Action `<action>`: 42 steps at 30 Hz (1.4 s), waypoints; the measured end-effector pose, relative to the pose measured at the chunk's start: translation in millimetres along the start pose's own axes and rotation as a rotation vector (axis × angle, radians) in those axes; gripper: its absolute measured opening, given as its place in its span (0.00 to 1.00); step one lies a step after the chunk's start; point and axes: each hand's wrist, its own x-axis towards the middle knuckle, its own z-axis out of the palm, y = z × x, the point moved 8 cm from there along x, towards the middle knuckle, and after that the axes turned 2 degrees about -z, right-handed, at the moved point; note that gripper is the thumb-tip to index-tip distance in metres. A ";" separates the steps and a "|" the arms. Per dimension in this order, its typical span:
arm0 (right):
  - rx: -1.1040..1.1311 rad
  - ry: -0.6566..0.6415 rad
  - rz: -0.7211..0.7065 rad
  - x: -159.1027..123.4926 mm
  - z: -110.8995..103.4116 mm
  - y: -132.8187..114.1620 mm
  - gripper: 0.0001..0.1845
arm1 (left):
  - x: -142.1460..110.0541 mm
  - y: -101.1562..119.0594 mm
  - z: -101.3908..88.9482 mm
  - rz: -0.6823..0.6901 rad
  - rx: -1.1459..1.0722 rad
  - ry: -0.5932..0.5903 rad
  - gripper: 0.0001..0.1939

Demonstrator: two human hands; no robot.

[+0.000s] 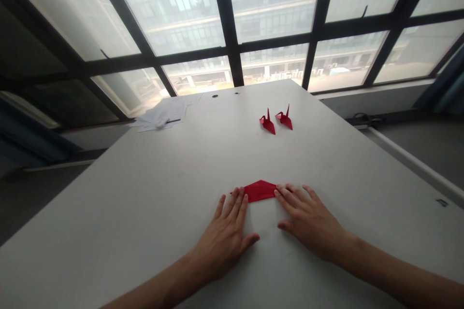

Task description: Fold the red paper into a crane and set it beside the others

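Observation:
A folded piece of red origami paper (260, 191) lies flat on the white table, its upper edge rising to a low point in the middle. My left hand (228, 231) rests flat with its fingers spread, fingertips pressing on the paper's left end and partly covering it. On the opposite end, the fingertips of my right hand (308, 219) lie on the paper's right tip and hide it. Both thumbs stick out toward each other over the bare tabletop. Neither hand grips anything.
Two red paper cranes (268, 124) (285, 119) stand farther back, right of centre. Loose white papers (163, 113) with a dark pen (173, 121) lie at the far left corner of the white table (145, 203). Behind it are tall windows with dark frames (235, 65).

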 end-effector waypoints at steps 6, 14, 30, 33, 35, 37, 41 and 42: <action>0.007 0.025 -0.007 0.7 -1.7 -1.1 0.34 | -2.6 -7.9 -21.1 -0.152 0.063 0.193 0.40; 0.030 0.090 0.025 1.0 -8.2 -1.5 0.30 | 33.4 24.7 -29.8 0.025 -0.102 0.147 0.32; 0.421 0.137 -0.079 25.2 -25.7 21.6 0.17 | 76.5 -1.4 -20.4 0.136 -0.526 0.126 0.17; 0.364 0.079 -0.113 26.7 -17.3 22.3 0.18 | 76.0 -3.4 -19.6 0.178 -0.523 0.139 0.15; 0.343 0.058 -0.108 26.5 -13.9 21.7 0.17 | 76.0 -4.5 -19.9 0.181 -0.514 0.178 0.15; 0.342 0.054 -0.094 26.6 -12.5 22.8 0.16 | 76.5 -4.7 -20.0 0.183 -0.516 0.199 0.15; 0.379 0.066 -0.089 29.9 -11.9 28.6 0.13 | 78.4 -6.3 -24.0 0.199 -0.544 0.185 0.15; 0.379 0.076 -0.097 30.9 -12.2 29.6 0.12 | 78.8 -7.1 -25.7 0.211 -0.551 0.176 0.16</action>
